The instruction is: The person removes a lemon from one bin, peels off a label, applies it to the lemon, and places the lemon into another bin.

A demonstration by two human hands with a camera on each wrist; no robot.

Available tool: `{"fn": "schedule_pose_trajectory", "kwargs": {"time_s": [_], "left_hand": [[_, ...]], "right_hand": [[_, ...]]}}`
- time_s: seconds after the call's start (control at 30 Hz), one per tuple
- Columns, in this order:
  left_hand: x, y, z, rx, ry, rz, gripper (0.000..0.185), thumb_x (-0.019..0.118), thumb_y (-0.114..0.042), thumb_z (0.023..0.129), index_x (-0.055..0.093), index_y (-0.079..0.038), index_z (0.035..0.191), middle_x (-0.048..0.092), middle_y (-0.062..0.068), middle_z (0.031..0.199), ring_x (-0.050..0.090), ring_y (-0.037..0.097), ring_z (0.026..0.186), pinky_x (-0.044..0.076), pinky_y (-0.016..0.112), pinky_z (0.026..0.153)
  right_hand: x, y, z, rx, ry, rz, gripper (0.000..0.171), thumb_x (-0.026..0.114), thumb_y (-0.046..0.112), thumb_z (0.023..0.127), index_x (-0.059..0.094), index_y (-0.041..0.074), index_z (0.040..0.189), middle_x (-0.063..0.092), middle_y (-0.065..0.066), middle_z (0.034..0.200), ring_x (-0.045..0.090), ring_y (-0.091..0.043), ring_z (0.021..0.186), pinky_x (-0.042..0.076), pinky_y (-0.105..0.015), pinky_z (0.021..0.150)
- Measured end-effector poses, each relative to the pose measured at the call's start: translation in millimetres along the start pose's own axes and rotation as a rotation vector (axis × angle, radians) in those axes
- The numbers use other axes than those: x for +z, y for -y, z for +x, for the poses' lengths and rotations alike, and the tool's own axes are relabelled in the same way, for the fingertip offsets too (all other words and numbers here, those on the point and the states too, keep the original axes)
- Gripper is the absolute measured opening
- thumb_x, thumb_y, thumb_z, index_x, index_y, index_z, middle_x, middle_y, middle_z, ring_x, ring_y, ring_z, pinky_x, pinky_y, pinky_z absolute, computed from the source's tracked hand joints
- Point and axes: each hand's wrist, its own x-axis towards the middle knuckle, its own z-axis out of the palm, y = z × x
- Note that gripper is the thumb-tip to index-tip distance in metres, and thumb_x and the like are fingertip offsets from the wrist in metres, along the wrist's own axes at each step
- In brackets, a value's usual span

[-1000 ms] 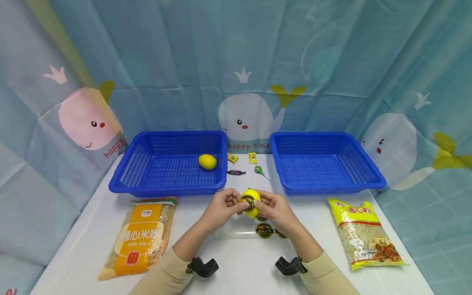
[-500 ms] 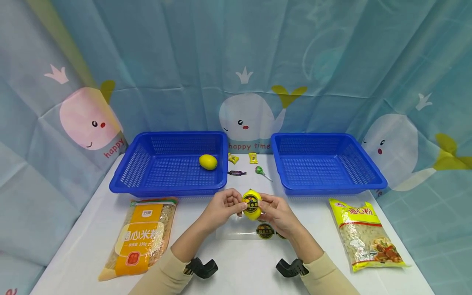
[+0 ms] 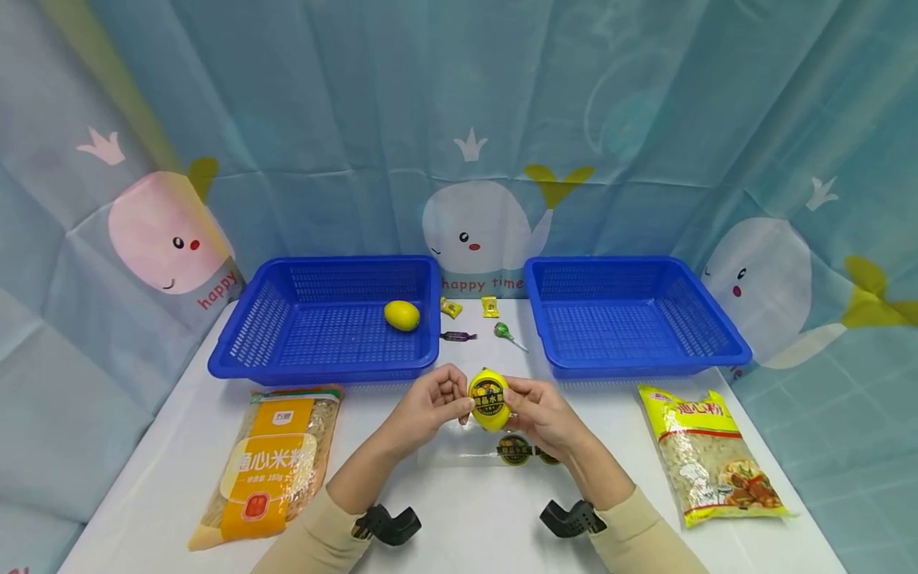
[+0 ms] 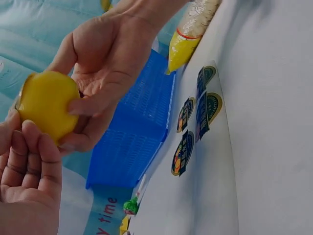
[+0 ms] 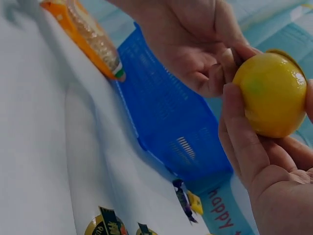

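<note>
A yellow lemon [image 3: 493,423] with a round black-and-gold fruit sticker [image 3: 489,399] facing the head camera is held up over the middle of the table. My right hand [image 3: 545,410] grips it from the right, thumb at the sticker's edge and fingers behind, as the right wrist view shows with the lemon's bare back [image 5: 274,93]. From the other side my left hand [image 3: 428,400] pinches the lemon's left edge with the thumb on the sticker's rim, other fingers curled. Below the hands lies a clear sheet [image 3: 455,458] bearing more round stickers [image 4: 182,152].
Two blue baskets stand at the back, the left basket [image 3: 330,371] with another lemon [image 3: 402,316] inside, the right basket [image 3: 631,363] opposite. Between them lie wrapped candies [image 3: 458,336] and a lollipop [image 3: 502,330]. Pasta bags flank the hands, orange [image 3: 272,462] and yellow [image 3: 710,458].
The lemon has turned slightly in the hands, so the sticker shows more fully to the head camera. The left thumb has shifted from over the sticker to its left edge.
</note>
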Motion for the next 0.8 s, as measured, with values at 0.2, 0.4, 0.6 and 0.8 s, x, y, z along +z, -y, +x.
{"fn": "schedule_pose_trajectory", "kwargs": {"time_s": [0.2,0.4,0.6,0.8], "left_hand": [[-2.9,-0.5,-1.8,0.026,0.069,-0.016,0.016,0.062,-0.002,0.098,0.049,0.008,0.102,0.055,0.008,0.087,0.058,0.014,0.075,0.054,0.023,0.069],[-5.9,1.3,-1.3,0.050,0.111,-0.023,0.016,0.062,-0.001,0.097,0.049,0.007,0.102,0.055,0.008,0.086,0.058,0.014,0.074,0.054,0.022,0.068],[-7.4,11.0,-2.5,0.067,0.095,-0.027,0.017,0.063,-0.004,0.098,0.048,0.006,0.100,0.058,0.008,0.086,0.060,0.013,0.076,0.056,0.023,0.070],[-6.1,14.2,-2.2,0.123,0.039,-0.071,0.021,0.062,-0.003,0.098,0.046,0.009,0.101,0.062,0.003,0.086,0.063,0.011,0.077,0.057,0.022,0.074]], "right_hand": [[1,3,-1,0.016,0.032,0.019,0.058,0.054,0.018,0.106,0.035,-0.021,0.144,0.073,-0.001,0.117,0.071,-0.014,0.099,0.060,-0.030,0.084],[0,3,-2,0.032,0.046,0.040,0.058,0.054,0.021,0.106,0.036,-0.020,0.143,0.073,-0.003,0.118,0.071,-0.016,0.101,0.060,-0.035,0.086],[-1,1,-1,0.040,0.057,0.051,0.054,0.053,0.021,0.106,0.042,-0.016,0.143,0.073,-0.003,0.117,0.071,-0.017,0.101,0.060,-0.036,0.087],[-2,5,1,0.009,0.016,-0.037,0.058,0.053,0.021,0.106,0.035,-0.017,0.146,0.070,0.001,0.123,0.069,-0.013,0.105,0.059,-0.030,0.088]]}}
